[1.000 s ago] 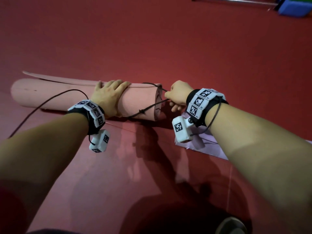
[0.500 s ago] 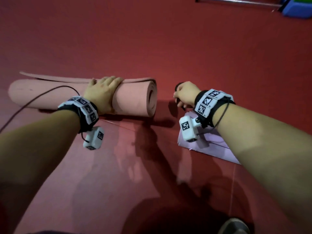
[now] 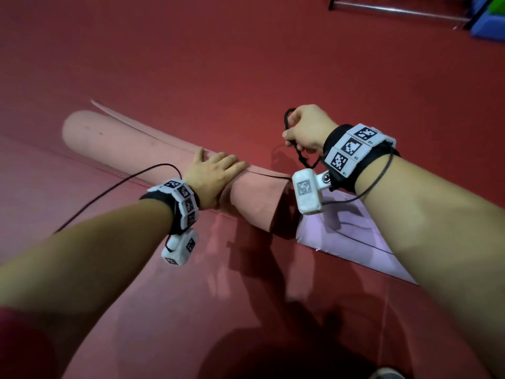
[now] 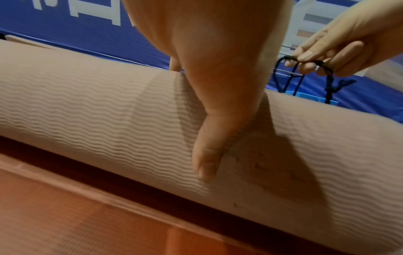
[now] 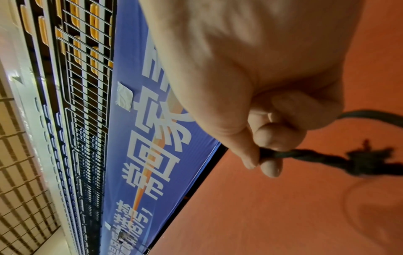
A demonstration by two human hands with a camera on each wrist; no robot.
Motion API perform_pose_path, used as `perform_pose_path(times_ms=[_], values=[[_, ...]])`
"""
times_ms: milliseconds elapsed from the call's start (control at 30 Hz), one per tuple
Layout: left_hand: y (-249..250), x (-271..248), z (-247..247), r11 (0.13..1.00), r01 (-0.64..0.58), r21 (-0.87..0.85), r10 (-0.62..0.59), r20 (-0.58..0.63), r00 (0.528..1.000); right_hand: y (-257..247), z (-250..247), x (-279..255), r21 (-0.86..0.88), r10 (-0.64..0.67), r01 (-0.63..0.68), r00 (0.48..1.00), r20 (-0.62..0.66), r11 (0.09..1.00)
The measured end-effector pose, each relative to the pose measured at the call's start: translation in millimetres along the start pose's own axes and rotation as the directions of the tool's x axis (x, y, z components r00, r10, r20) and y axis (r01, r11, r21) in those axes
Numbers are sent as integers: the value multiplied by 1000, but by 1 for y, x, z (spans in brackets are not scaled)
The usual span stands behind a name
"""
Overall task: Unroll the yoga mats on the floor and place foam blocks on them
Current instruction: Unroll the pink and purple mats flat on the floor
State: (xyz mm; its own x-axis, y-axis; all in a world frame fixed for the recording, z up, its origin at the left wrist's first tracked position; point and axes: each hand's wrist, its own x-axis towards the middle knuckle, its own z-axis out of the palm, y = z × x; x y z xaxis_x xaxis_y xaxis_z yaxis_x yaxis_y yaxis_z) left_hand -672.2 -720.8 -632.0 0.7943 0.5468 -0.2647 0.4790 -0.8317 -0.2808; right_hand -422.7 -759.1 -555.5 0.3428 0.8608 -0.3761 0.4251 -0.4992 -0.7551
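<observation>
A rolled pink yoga mat [image 3: 131,149] lies slantwise on the red floor, its loose outer edge on top. My left hand [image 3: 213,176] rests over the roll near its right end, fingers flat across the top and thumb [image 4: 209,155] down the ribbed near side [image 4: 109,112]. My right hand [image 3: 306,129] is raised just past that end and pinches a dark tie cord [image 3: 299,154], which hangs free of the mat. The right wrist view shows fingers [image 5: 268,138] curled on the cord [image 5: 316,157]. A blue foam block [image 3: 489,26] sits far off at top right.
A purple mat [image 3: 355,236] lies flat on the floor under my right forearm, touching the roll's right end. A metal rail [image 3: 396,9] runs along the far edge by the block. A blue banner [image 5: 152,155] lines the wall. A thin cable [image 3: 109,190] trails from my left wrist.
The cord slid off the roll's right end, and my right hand lifted it up and away. My left hand stayed on the roll.
</observation>
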Motion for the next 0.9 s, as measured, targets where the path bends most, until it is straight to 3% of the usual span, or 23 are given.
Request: perform_pose_path(times_ms=[167, 267, 467, 567, 633, 767, 833, 900], values=[[12, 10, -1, 999, -38, -3, 38, 120, 992, -5, 1, 2, -168, 48, -24, 989, 140, 986], [14, 11, -4, 999, -28, -18, 30, 152, 988, -6, 4, 7, -182, 52, -27, 989, 139, 983], [13, 7, 5, 999, -24, -48, 29, 107, 994, -22, 17, 33, 122, -12, 25, 994, -107, 992], [6, 3, 10, 995, -19, -95, 23, 41, 999, -40, 22, 54, 375, -47, 154, 960, -277, 914], [0, 0, 12, 987, 29, -157, -26, 21, 999, -46, 24, 71, 446, -80, 221, 946, -313, 867], [-13, -4, 17, 957, 158, -241, -157, 25, 987, -42, 35, 81, 164, -141, 172, 973, -185, 971], [-18, -2, 19, 951, 184, -249, -182, 34, 983, -36, 49, 75, 83, -175, 179, 983, -49, 980], [-25, 1, 18, 963, 159, -217, -159, 16, 987, -30, 64, 65, -115, -182, 199, 973, 143, 973]])
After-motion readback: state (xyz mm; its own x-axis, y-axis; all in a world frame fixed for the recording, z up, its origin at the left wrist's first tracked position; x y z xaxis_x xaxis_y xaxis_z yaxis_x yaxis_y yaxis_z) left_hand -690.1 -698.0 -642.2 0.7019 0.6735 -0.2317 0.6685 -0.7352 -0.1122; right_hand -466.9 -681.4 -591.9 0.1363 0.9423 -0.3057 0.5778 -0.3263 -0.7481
